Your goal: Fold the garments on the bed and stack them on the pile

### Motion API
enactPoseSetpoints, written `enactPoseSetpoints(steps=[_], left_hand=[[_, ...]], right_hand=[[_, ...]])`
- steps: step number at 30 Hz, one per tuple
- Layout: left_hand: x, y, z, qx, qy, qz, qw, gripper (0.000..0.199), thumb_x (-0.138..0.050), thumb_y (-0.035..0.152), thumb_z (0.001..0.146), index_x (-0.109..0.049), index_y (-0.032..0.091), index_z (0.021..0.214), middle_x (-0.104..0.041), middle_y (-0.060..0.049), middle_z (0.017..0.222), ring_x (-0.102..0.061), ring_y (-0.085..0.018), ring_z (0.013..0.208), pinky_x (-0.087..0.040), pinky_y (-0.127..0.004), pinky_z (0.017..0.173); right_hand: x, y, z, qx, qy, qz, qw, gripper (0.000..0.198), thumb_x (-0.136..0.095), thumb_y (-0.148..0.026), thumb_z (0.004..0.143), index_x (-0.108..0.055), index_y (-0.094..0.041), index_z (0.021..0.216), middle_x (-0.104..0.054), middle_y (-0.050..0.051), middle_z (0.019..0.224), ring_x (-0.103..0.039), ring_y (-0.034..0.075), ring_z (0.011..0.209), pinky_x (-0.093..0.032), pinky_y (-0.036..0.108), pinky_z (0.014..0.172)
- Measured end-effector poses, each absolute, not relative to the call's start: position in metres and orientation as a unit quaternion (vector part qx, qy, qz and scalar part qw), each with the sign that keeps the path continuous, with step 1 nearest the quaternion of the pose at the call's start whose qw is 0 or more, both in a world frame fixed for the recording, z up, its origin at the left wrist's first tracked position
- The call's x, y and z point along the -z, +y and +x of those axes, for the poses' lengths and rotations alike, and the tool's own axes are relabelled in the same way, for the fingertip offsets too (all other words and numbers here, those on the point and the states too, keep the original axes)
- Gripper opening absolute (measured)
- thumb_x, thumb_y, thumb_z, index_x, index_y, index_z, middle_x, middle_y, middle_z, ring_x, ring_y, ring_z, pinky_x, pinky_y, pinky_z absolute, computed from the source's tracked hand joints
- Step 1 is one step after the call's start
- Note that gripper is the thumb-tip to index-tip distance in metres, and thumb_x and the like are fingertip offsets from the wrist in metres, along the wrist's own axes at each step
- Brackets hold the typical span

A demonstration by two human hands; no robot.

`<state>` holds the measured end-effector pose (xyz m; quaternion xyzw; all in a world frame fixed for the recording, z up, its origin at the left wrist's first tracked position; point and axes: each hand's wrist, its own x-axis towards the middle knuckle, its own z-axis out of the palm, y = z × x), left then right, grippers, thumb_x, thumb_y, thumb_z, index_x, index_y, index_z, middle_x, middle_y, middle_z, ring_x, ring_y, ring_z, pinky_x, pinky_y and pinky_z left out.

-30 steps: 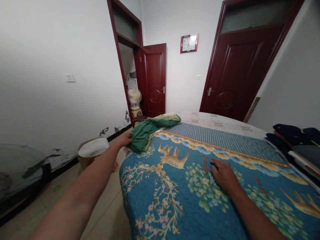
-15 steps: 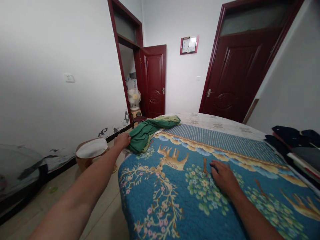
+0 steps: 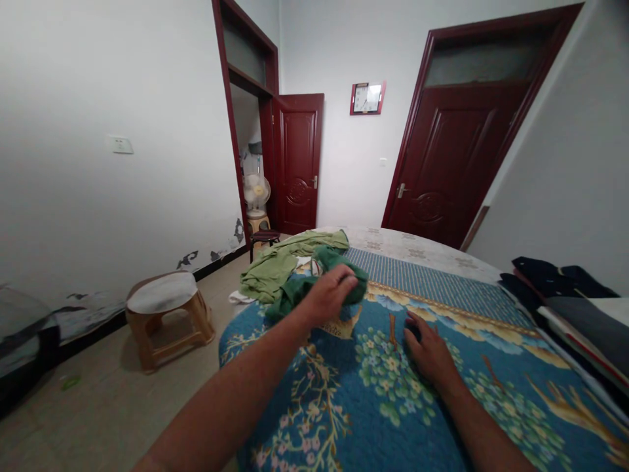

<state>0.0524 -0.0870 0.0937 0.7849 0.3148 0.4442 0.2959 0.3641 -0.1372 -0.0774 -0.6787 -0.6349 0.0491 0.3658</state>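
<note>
My left hand [image 3: 331,294] is closed on the dark green part of a garment [image 3: 291,296] and holds it up a little over the blue quilted cover [image 3: 393,432]. A light green cloth part [image 3: 270,270] lies spread behind it, along the table's left edge. Whether the two greens are one piece or two I cannot tell. My right hand [image 3: 430,347] rests on the cover beside a printed leafy tree, its fingers apart and holding nothing.
Folded dark clothes [image 3: 584,314] are stacked on the right. Left of the table, a brown plastic stool [image 3: 170,328] with a pale top stands on the floor. A small dark stool [image 3: 263,237] and a fan [image 3: 256,190] are near the open doorway.
My left hand has moved right across the cover, drawing the dark green fabric along and baring light green cloth. My right hand stays about where it was on the cover.
</note>
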Motion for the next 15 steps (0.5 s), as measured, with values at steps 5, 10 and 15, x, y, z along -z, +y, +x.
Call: enactPoseSetpoints(steps=[5, 10, 15], left_hand=[[-0.027, -0.134, 0.123, -0.217, 0.175, 0.873, 0.401, 0.015, -0.062, 0.035, 0.100, -0.067, 0.021, 0.099, -0.065, -0.001, 0.089, -0.057, -0.016, 0.082, -0.047, -0.029, 0.082], [0.008, -0.125, 0.130, -0.149, 0.174, 0.824, 0.518, 0.024, -0.075, 0.041, 0.094, -0.072, 0.018, 0.094, -0.063, 0.002, 0.082, -0.054, -0.012, 0.077, -0.045, -0.024, 0.076], [0.018, -0.120, 0.126, -0.038, 0.077, 0.762, 0.642, 0.055, -0.086, 0.070, 0.076, -0.073, 0.019, 0.091, -0.068, 0.002, 0.084, -0.058, -0.013, 0.077, -0.047, -0.025, 0.076]], right_hand=[[0.068, -0.144, 0.360, -0.125, -0.633, -0.644, 0.411, 0.073, -0.055, -0.052, 0.096, -0.048, -0.023, 0.163, -0.077, 0.012, 0.129, -0.072, 0.031, 0.121, -0.047, 0.053, 0.116], [0.060, -0.143, 0.350, -0.177, -0.665, -0.599, 0.409, 0.067, -0.051, -0.053, 0.101, -0.051, -0.025, 0.162, -0.076, 0.011, 0.134, -0.070, 0.031, 0.127, -0.048, 0.053, 0.117], [0.049, -0.141, 0.327, -0.262, -0.670, -0.538, 0.439, 0.062, -0.053, -0.051, 0.102, -0.055, -0.027, 0.159, -0.071, 0.010, 0.142, -0.068, 0.029, 0.130, -0.048, 0.051, 0.118]])
